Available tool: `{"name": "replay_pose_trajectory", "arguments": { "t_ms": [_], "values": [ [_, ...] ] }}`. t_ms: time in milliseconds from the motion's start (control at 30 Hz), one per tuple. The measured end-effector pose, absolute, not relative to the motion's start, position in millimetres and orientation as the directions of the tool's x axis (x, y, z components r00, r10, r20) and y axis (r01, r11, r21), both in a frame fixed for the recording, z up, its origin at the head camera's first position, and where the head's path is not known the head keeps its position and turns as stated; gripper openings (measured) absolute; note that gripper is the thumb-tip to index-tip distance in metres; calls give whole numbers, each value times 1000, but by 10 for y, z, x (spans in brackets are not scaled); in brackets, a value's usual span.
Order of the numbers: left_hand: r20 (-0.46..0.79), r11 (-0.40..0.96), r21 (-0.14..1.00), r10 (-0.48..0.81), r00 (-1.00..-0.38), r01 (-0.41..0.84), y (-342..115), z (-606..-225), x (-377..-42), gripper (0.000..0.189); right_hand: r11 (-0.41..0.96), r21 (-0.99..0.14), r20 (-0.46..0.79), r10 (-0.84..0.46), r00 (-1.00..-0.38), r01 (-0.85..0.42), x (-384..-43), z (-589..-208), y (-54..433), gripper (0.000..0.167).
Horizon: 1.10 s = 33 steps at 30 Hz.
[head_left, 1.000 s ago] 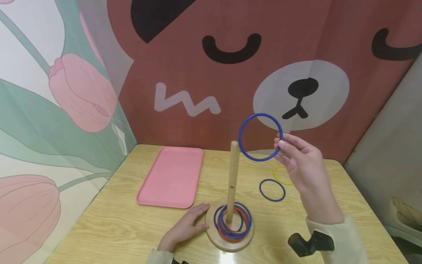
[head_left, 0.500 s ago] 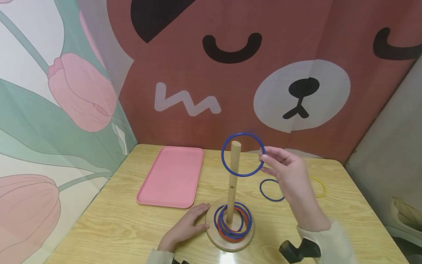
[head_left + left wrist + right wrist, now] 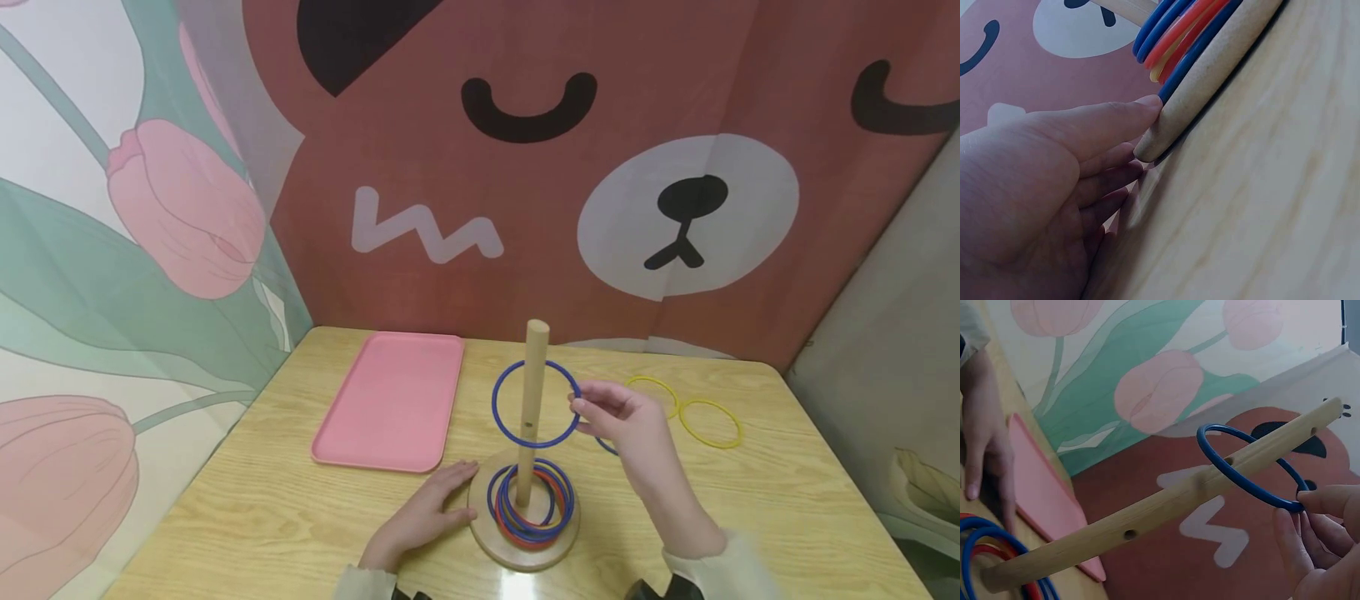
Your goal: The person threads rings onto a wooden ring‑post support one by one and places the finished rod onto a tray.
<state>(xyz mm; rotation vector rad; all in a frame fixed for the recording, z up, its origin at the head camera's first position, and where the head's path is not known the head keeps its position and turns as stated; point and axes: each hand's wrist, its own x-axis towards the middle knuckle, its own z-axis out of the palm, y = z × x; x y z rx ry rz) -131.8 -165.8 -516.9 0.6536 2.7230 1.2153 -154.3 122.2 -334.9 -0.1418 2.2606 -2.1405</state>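
Note:
My right hand (image 3: 630, 429) pinches a blue ring (image 3: 495, 403) by its right side, between thumb and fingers. The ring encircles the upright wooden post (image 3: 536, 354), partway down from the top; the right wrist view shows the post passing through the blue ring (image 3: 1235, 477). Round the foot of the post lies a pile of blue, red and yellow rings (image 3: 569, 504) on the round wooden base (image 3: 491, 546). My left hand (image 3: 422, 518) rests at the left edge of that base. In the left wrist view, its thumb touches the base's rim (image 3: 1175, 119), fingers extended.
Two yellow rings (image 3: 738, 427) lie on the table right of the post. A blue ring (image 3: 604, 447) there is mostly hidden behind my right hand. A pink tray (image 3: 386, 400) lies at the back left. A bear-printed cloth (image 3: 420, 292) hangs behind the table.
My right hand has brought the blue ring left and down, from beside the post's top to around the post. The left hand has stayed at the base.

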Motion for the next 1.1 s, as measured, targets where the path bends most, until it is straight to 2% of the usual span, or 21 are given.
{"name": "replay_pose_trajectory", "arguments": {
  "t_ms": [233, 367, 767, 1100],
  "values": [
    [96, 590, 728, 416, -904, 349, -1660, -5175, -1318, 66, 39, -999, -17, -98, -995, 14, -1520, -3646, 1201, 27],
    [87, 596, 726, 415, -906, 343, -1655, -5178, -1320, 66, 68, -997, -39, -90, -995, 33, -1528, -3826, 1194, 31],
    [94, 591, 726, 420, -903, 351, -1642, -5139, -1311, 65, 141, -984, -117, -53, -992, 109, -1531, -4247, 1174, 29],
    [85, 582, 742, 412, -907, 334, -1644, -5136, -1309, 66, 237, -965, -143, -123, -982, 111, -1523, -4468, 1206, 29]
  ]
}}
